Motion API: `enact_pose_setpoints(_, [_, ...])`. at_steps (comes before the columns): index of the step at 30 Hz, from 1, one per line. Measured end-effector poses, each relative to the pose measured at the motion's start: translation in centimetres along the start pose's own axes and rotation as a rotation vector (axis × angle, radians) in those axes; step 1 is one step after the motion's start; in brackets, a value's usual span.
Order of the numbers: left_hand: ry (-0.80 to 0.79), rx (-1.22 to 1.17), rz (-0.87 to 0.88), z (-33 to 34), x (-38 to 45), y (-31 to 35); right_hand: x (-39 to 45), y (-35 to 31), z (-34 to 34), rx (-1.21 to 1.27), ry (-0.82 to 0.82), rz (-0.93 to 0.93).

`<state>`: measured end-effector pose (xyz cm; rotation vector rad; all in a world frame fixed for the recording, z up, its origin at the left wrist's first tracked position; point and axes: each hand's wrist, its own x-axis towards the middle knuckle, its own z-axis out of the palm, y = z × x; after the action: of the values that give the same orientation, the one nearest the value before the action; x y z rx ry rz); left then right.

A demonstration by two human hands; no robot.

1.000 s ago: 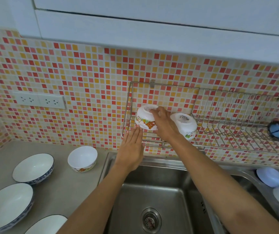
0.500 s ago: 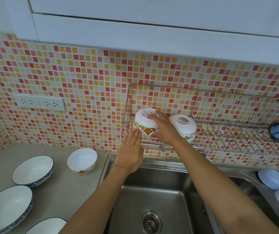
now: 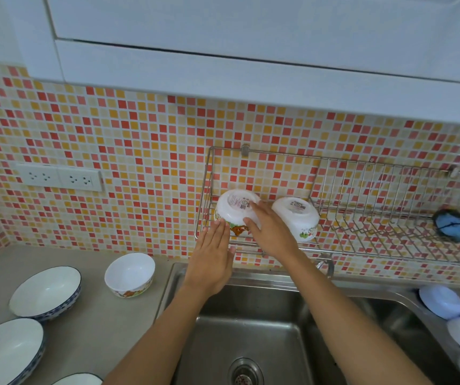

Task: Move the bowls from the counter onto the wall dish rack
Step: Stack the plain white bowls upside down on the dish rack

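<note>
- Our right hand point(image 3: 271, 232) lies over an upturned small white plastic bowl with a cartoon band point(image 3: 235, 211), fingers curved on its side, at the left end of the wire wall dish rack point(image 3: 362, 237).
- Our left hand point(image 3: 212, 259) is flat and open, fingertips touching that bowl's lower rim.
- A second upturned white bowl point(image 3: 297, 218) sits in the rack, just right of the first.
- A matching upright white bowl point(image 3: 130, 273) stands on the grey surface point(image 3: 89, 323), below and left of the rack.
</note>
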<state>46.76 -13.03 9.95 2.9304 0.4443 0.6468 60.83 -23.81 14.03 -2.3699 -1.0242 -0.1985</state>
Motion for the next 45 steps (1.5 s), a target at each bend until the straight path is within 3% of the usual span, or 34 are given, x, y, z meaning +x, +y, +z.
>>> enact_pose_setpoints(8, [-0.014, -0.024, -0.005, 0.0, 0.1, 0.1, -0.2, 0.0, 0.2, -0.094, -0.188, 0.013])
enact_pose_setpoints(10, [-0.015, -0.023, 0.001, 0.0, 0.0, 0.0, -0.5, -0.2, 0.0, -0.063, -0.124, -0.008])
enact_pose_setpoints(13, [-0.037, -0.041, 0.000, -0.3, 0.0, 0.2, -1.1, 0.0, -0.5, -0.098, 0.099, -0.037])
enact_pose_setpoints(16, [-0.050, -0.061, 0.004, -0.9, 1.0, 0.5, -2.1, 1.4, -0.6, -0.219, 0.178, 0.167])
enact_pose_setpoints(19, [-0.042, -0.095, -0.006, -1.5, 3.5, 0.8, -2.4, 2.0, -0.8, -0.262, 0.108, 0.330])
enact_pose_setpoints(24, [-0.146, -0.118, -0.033, -1.7, 8.2, 0.2, -1.6, 1.8, -1.1, -0.195, -0.007, 0.434])
enact_pose_setpoints(31, [-0.264, -0.244, -0.036, -1.3, 11.1, -0.9, -1.6, 2.3, -1.6, -0.132, 0.016, 0.393])
enact_pose_setpoints(42, [-0.220, -0.161, -0.052, -0.8, 12.7, -1.3, -1.5, 2.4, -1.2, -0.174, 0.042, 0.392])
enact_pose_setpoints(45, [-0.212, -0.153, -0.030, -1.9, 11.7, -0.9, -2.5, 2.1, -1.3, -0.145, 0.246, 0.258])
